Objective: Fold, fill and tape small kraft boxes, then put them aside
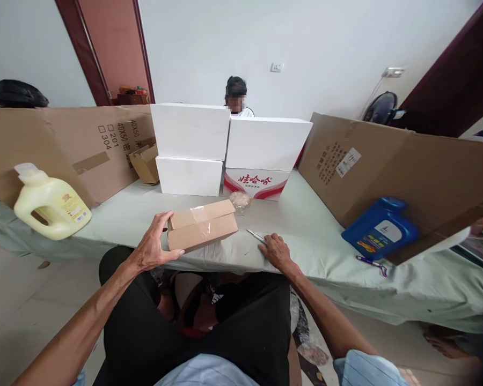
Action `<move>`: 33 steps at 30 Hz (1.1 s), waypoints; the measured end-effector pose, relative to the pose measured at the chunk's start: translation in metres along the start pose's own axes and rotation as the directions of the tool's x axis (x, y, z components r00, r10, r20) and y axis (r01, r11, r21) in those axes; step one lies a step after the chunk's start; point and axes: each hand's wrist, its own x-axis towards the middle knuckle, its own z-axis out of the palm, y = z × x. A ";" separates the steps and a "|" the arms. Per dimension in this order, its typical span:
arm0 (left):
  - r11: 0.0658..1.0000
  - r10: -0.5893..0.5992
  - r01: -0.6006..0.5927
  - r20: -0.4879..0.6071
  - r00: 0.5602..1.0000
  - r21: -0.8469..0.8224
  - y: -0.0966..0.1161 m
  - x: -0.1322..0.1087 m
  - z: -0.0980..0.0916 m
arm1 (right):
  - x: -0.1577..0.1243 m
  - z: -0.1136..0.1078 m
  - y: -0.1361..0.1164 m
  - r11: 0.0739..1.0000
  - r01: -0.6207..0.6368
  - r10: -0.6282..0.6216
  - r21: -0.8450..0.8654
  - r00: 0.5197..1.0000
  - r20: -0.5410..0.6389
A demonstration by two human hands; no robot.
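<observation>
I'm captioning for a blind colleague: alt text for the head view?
A left hand holds a taped cardboard box at a covered table; the right hand holds a slim tool. White boxes are stacked behind, a yellow jug at left, a blue bottle at right.

Right hand point(277, 251): lateral passage to its right across the cloth point(316, 236), limited by the blue bottle point(382, 228). Forward travel: bounded by stacked white boxes point(241, 147). Leftward: slim tool point(256, 235), then small carton point(202, 226), obstruct.
</observation>
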 end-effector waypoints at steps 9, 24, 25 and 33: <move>0.988 -0.098 0.099 0.012 0.995 -0.116 0.003 -0.014 -0.004 | -0.003 -0.013 -0.004 0.988 0.019 0.005 0.153 0.988 -0.155; 0.991 -0.058 0.053 -0.034 0.998 -0.124 0.011 -0.039 0.003 | -0.035 -0.113 -0.122 0.587 0.771 -0.736 0.247 0.635 -0.235; 0.991 -0.052 0.047 -0.034 0.998 -0.125 0.011 -0.040 0.003 | -0.034 -0.113 -0.121 0.583 0.777 -0.745 0.237 0.628 -0.226; 0.993 -0.009 0.003 -0.044 0.999 -0.116 0.016 -0.040 0.004 | -0.030 -0.116 -0.120 0.568 0.817 -0.790 0.097 0.574 -0.215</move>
